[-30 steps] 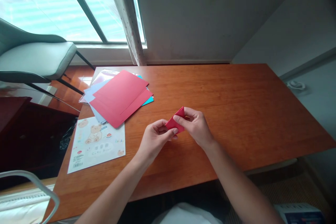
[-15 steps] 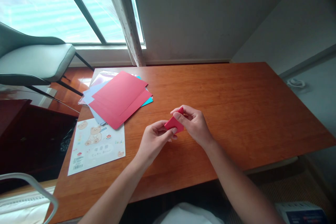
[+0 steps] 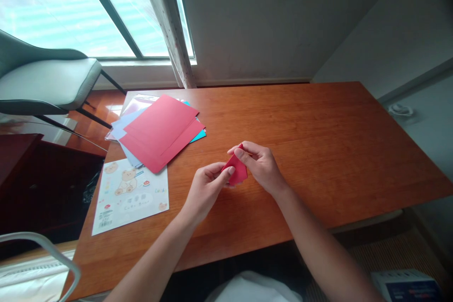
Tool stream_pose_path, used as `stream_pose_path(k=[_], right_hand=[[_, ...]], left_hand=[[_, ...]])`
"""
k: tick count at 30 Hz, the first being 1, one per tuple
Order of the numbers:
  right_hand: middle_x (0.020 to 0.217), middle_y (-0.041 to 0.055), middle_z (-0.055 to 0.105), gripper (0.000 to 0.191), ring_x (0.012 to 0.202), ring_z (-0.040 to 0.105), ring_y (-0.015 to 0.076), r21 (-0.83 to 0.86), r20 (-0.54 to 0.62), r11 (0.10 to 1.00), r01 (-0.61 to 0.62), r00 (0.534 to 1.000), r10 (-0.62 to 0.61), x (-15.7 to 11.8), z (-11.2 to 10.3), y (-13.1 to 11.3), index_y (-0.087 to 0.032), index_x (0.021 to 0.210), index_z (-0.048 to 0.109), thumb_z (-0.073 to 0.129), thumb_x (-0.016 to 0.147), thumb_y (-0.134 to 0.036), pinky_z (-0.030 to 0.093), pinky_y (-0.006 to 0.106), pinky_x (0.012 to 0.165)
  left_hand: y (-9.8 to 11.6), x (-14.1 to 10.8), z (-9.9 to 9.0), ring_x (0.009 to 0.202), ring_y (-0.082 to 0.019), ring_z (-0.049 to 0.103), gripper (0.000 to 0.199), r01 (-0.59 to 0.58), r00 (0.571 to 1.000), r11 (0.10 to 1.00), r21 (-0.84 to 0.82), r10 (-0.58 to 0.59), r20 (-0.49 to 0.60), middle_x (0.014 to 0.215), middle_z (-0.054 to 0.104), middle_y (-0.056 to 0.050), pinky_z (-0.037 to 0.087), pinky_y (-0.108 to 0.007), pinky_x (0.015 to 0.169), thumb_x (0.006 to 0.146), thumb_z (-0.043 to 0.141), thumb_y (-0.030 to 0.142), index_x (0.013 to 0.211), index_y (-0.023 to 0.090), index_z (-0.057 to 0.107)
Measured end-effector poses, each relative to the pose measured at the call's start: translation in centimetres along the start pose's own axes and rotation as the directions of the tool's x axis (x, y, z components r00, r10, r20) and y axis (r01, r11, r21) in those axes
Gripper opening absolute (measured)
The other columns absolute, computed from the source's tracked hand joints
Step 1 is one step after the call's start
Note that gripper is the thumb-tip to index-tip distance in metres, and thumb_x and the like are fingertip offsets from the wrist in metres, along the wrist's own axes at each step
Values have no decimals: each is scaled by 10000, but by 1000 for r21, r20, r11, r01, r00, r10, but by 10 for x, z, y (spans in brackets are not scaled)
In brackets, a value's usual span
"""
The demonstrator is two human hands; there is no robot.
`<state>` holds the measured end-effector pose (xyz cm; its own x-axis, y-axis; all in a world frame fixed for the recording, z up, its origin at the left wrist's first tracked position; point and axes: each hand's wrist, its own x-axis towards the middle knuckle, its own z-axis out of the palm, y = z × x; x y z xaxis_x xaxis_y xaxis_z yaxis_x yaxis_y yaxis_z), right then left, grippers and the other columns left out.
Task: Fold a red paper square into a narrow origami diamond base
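Observation:
Between my hands, over the wooden table (image 3: 318,151), is a small folded piece of red paper (image 3: 239,172). My left hand (image 3: 208,186) pinches its left side, thumb on top and fingers underneath. At the upper right edge my right hand (image 3: 262,165) grips the same paper between thumb and fingers. The fingertips partly cover the paper, so its full folded shape is hidden. To the left lies a fanned stack of paper, with large red sheets (image 3: 163,127) uppermost and blue and pale lilac sheets showing beneath.
A white sheet with bear drawings (image 3: 134,198) lies at the table's left edge, partly under the stack. Beyond that edge stand a pale green chair (image 3: 46,80) and a dark red cabinet (image 3: 28,188). A curtain (image 3: 166,23) hangs by the window.
The folded red paper has been turned slightly in my fingers, showing more of its flat face. My left thumb has shifted a little up and left over it.

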<state>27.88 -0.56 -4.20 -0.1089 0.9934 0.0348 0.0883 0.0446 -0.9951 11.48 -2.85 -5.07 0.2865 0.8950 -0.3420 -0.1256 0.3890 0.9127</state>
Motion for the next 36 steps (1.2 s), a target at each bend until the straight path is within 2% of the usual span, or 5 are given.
stream_pose_path(k=[11, 15, 24, 30, 36], right_hand=[[562, -18, 538, 452, 555, 483, 124, -122, -89, 992, 20, 996, -32, 3, -3, -2, -193, 636, 671, 586, 939, -518, 350, 278, 554], [561, -19, 536, 459, 544, 471, 123, -121, -113, 992, 17, 993, -31, 4, -2, 2, -196, 660, 663, 566, 945, -543, 347, 274, 538], [586, -32, 553, 456, 535, 465, 110, -195, 110, 981, -12, 993, 34, -2, -3, 6, -201, 700, 615, 570, 927, -593, 336, 250, 519], [551, -39, 539, 413, 507, 440, 98, -244, 95, 969, 27, 995, -3, -3, -4, 5, -201, 647, 578, 586, 949, -482, 325, 249, 512], [659, -22, 626, 312, 580, 540, 120, -65, 117, 997, -34, 992, 41, -4, 2, 13, -203, 794, 634, 600, 935, -479, 396, 241, 538]], left_hand=[[4, -2, 3, 696, -164, 653, 355, 29, 997, 1000, -6, -29, 71, 759, 726, -54, 534, -254, 666, 836, 732, 488, 843, 135, 763], [6, -2, 4, 699, -169, 676, 369, -5, 996, 1000, -2, 5, 91, 750, 731, -56, 538, -252, 675, 882, 676, 501, 805, 146, 743], [4, 0, -2, 708, -174, 686, 361, -114, 981, 992, 46, 120, -153, 789, 749, -50, 558, -265, 682, 867, 694, 502, 894, 150, 766], [5, 2, -4, 720, -158, 699, 311, -69, 993, 997, 27, 71, -99, 827, 764, -60, 550, -239, 672, 821, 769, 428, 938, 141, 755], [2, 3, -4, 657, -134, 686, 313, -43, 996, 999, -27, 41, -84, 766, 747, -39, 540, -213, 622, 718, 867, 361, 897, 134, 745]])
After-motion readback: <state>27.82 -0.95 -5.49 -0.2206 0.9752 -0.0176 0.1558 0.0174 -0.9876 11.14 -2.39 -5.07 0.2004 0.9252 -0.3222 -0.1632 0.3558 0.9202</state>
